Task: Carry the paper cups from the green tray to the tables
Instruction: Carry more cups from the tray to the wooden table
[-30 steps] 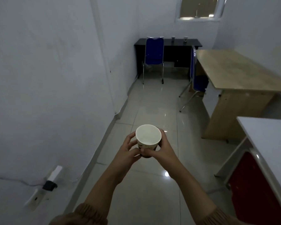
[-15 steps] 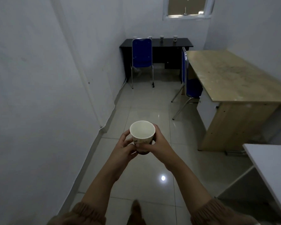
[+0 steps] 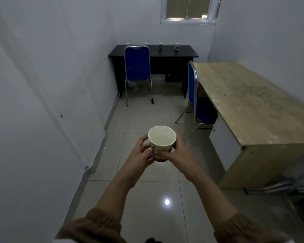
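Mid-room over the tiled floor, left hand (image 3: pixel 140 153) and right hand (image 3: pixel 177 153) both wrap fingers round one upright paper cup (image 3: pixel 161 142), looks empty. Four cups (image 3: pixel 161 45) already on the black desk (image 3: pixel 182 52); wooden table (image 3: pixel 249 106) has none. Green tray not in view, remaining count unknown.

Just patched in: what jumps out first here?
A white paper cup, centre frame, held upright between left hand and right hand. At the far wall a black desk carries four more cups, a blue chair before it. A light wooden table runs along the right.
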